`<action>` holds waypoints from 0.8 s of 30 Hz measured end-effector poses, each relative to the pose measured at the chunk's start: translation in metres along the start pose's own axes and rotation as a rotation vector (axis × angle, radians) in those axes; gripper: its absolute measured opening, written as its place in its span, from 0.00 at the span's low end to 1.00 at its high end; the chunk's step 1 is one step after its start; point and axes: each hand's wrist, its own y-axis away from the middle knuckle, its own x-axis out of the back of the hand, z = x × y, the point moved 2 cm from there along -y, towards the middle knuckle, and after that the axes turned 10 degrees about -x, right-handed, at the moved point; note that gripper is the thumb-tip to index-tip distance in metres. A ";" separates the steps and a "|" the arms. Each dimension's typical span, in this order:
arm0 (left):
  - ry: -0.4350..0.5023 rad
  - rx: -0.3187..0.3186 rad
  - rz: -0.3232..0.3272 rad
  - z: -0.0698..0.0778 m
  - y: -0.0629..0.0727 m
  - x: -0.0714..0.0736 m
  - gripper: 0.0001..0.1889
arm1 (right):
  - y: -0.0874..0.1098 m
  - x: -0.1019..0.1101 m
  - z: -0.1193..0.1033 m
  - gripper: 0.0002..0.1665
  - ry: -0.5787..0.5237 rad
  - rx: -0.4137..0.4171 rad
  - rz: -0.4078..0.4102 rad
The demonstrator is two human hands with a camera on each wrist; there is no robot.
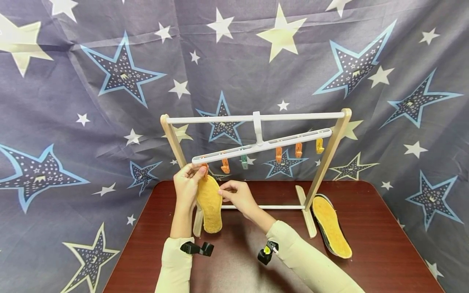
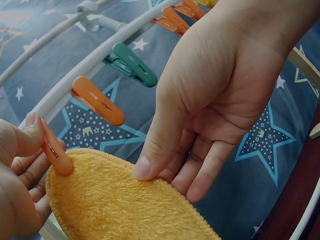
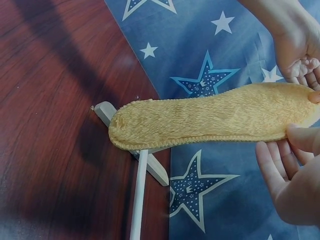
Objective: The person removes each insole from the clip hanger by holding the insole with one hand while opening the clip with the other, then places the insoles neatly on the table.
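A fuzzy yellow insole (image 1: 210, 205) hangs lengthwise from an orange clip (image 2: 58, 156) at the left end of a white clip hanger (image 1: 234, 152). My left hand (image 1: 185, 185) holds this clip between thumb and fingers, and the clip's tip overlaps the insole's upper end in the left wrist view. My right hand (image 1: 239, 197) pinches the insole's right edge, thumb on the fuzzy face and fingers behind. In the right wrist view the insole's lower end hangs free near the rack's foot (image 3: 159, 172).
The hanger tilts down leftward from the white top bar (image 1: 304, 116) of a wooden-sided rack (image 1: 326, 162). Several other clips, including a green clip (image 1: 244, 161) and a yellow clip (image 1: 320, 145), hang along it. Another yellow insole (image 1: 331, 228) with a dark edge lies on the table (image 1: 381, 228) at right.
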 end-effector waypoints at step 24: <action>-0.013 0.012 0.021 0.002 0.000 0.001 0.04 | 0.020 0.003 -0.026 0.06 0.034 0.007 -0.012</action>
